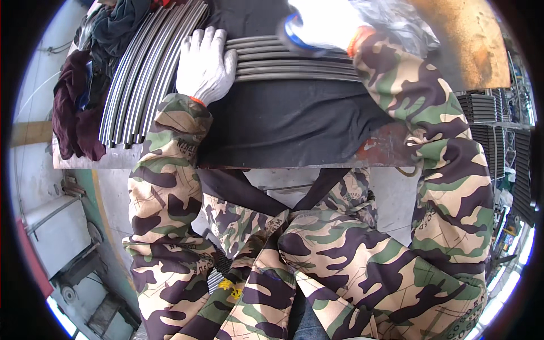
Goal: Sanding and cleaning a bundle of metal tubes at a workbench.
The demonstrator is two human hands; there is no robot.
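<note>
My left hand (205,67), in a white knitted glove, lies flat with its fingers stretched out. It rests at the left ends of a row of grey metal rods (255,59) laid side by side on a black cloth (283,119). Above the right part of that row is my right hand (328,22), also in a white glove and smeared by motion. A blue curved-edged thing (296,37) shows at its left side, held against the rods; its kind is too blurred to tell. The right fingers are mostly hidden.
Several shiny metal rods (148,73) lie lengthwise on the table's left. Dark rags (79,107) are heaped beyond them. Clear plastic sheeting (399,25) and a brown stained board (470,39) are at the back right. Stacked dark bars (481,113) stand on racks at the right.
</note>
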